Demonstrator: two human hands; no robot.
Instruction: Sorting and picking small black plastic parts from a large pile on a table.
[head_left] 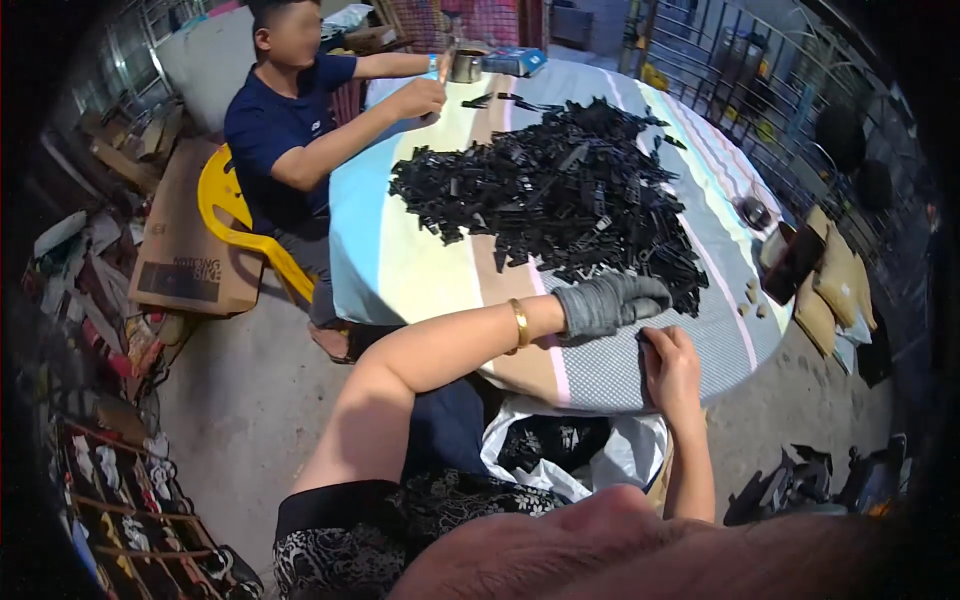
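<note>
A large heap of small black plastic parts (560, 185) lies on the cloth-covered table (430, 275). My left hand (612, 303), in a grey glove, is at the near edge of the heap. Its fingers bend together toward the right; whatever they grip is hidden. Just nearer and to the right, my bare right hand (672, 368) rests over the table's front edge. Its thumb and fingers are pinched, with a small dark bit, seemingly a black plastic part (645, 337), at the tips. The two hands are apart.
Below the table edge stands a white sack (635, 450) with black parts inside. Across at the left, another person (290, 130) sits on a yellow chair (225, 195). A metal cup (466, 66) and blue box (515, 62) stand at the far edge; small tan pieces (752, 297) lie right.
</note>
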